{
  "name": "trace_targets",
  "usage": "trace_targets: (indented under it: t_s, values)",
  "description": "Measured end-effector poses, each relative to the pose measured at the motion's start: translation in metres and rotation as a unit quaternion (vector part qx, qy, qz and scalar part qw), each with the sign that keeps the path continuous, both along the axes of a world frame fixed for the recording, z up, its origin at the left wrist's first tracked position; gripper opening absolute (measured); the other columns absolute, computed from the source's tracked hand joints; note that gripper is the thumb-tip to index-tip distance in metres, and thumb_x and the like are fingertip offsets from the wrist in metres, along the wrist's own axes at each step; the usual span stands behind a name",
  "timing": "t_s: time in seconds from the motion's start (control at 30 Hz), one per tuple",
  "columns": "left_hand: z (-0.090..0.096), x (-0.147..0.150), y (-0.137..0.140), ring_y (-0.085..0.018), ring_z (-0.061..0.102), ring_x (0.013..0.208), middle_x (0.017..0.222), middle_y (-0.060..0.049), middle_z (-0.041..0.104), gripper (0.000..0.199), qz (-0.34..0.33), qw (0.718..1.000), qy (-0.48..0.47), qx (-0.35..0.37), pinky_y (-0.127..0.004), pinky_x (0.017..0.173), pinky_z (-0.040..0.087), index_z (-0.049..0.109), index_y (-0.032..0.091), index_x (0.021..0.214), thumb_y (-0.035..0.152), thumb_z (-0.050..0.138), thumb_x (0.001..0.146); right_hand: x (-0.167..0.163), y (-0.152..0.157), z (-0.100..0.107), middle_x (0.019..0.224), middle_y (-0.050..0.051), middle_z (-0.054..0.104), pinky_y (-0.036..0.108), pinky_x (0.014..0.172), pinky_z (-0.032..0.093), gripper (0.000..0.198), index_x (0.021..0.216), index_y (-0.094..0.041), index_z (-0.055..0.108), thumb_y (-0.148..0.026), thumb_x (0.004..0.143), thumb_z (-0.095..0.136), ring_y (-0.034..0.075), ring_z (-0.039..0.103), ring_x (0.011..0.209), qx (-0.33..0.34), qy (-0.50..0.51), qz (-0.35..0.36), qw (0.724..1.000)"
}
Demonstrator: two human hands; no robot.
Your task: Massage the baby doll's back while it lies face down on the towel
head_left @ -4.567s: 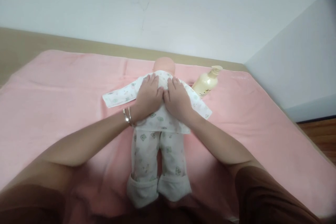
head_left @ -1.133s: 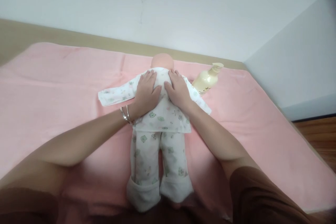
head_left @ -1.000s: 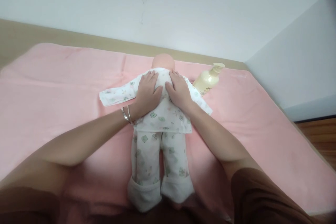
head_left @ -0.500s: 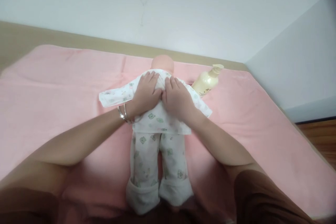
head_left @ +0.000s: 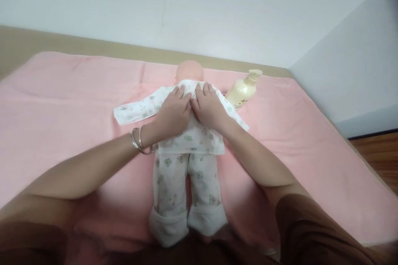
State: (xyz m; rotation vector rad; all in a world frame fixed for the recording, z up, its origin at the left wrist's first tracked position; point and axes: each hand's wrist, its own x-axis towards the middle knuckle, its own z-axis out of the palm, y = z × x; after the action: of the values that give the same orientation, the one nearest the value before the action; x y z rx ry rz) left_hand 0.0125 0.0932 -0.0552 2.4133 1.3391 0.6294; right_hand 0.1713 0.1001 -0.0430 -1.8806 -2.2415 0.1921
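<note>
A baby doll [head_left: 189,70] in a white printed top and matching trousers lies with its head away from me and its arms spread. No face shows, only the smooth back of its head. My left hand [head_left: 175,109] rests flat on the left side of the doll's upper back, with two silver bangles on the wrist. On the right side of the upper back lies my right hand [head_left: 207,105], its fingers extended. Both thumbs come close together over the middle of the back. Neither hand grips anything.
A cream pump bottle [head_left: 244,90] leans or lies tilted beside the doll's right-hand sleeve. Pink cloth [head_left: 77,103] covers the table under the doll. Behind it rises a white wall [head_left: 217,12], and wooden floor [head_left: 376,153] shows at the right.
Both hands have shifted slightly on the doll's upper back, the thumbs now nearer its neck. The whole view has moved a little; the bottle and doll keep their places on the cloth.
</note>
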Motion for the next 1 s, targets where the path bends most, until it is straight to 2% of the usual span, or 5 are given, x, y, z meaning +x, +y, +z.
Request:
trace_targets:
  t_s: [0.3, 0.47, 0.6, 0.83, 1.0]
  values:
    - [-0.024, -0.002, 0.043, -0.035, 0.035, 0.157, 0.163, -0.019, 0.045, 0.059, 0.102, 0.989, -0.103, -0.003, -0.059, 0.134, 0.023, 0.050, 0.011, 0.149, 0.038, 0.035, 0.098, -0.024, -0.044, 0.003, 0.157, 0.031, 0.047, 0.057, 0.129, 0.031, 0.060, 0.153, 0.004, 0.046, -0.031, 0.105, 0.033, 0.040, 0.043, 0.152, 0.086, -0.035, -0.013, 0.996]
    - [-0.028, -0.002, 0.036, -0.034, 0.033, 0.159, 0.163, -0.017, 0.046, 0.061, 0.112, 0.987, -0.120, -0.004, -0.057, 0.134, 0.024, 0.052, 0.011, 0.149, 0.040, 0.037, 0.098, -0.012, -0.019, 0.002, 0.166, 0.025, 0.038, 0.056, 0.130, 0.030, 0.063, 0.158, -0.001, 0.040, -0.034, 0.105, 0.034, 0.036, 0.033, 0.159, 0.035, 0.028, 0.002, 0.999]
    - [-0.029, -0.004, 0.035, -0.032, 0.033, 0.160, 0.164, -0.013, 0.046, 0.060, 0.103, 0.986, -0.128, 0.008, -0.055, 0.135, 0.025, 0.049, 0.016, 0.152, 0.041, 0.039, 0.098, -0.002, 0.003, -0.007, 0.167, 0.022, 0.037, 0.059, 0.133, 0.022, 0.066, 0.158, -0.004, 0.039, -0.040, 0.103, 0.036, 0.035, 0.031, 0.160, 0.050, 0.064, -0.012, 0.997]
    - [-0.027, -0.003, 0.034, -0.034, 0.032, 0.159, 0.162, -0.014, 0.048, 0.059, 0.108, 0.988, -0.110, 0.009, -0.056, 0.135, 0.025, 0.051, 0.014, 0.150, 0.039, 0.038, 0.099, -0.002, -0.001, -0.011, 0.167, 0.023, 0.036, 0.057, 0.133, 0.021, 0.067, 0.159, -0.002, 0.038, -0.040, 0.104, 0.034, 0.035, 0.033, 0.158, 0.058, 0.051, -0.011, 0.997]
    - [-0.022, 0.001, 0.013, -0.032, 0.036, 0.157, 0.161, -0.018, 0.048, 0.053, 0.062, 0.991, -0.078, 0.092, -0.056, 0.132, 0.029, 0.055, 0.012, 0.143, 0.031, 0.029, 0.102, 0.014, 0.012, 0.000, 0.166, 0.028, 0.034, 0.055, 0.130, 0.027, 0.071, 0.159, 0.002, 0.033, -0.045, 0.105, 0.037, 0.038, 0.030, 0.159, 0.013, 0.003, 0.086, 0.996]
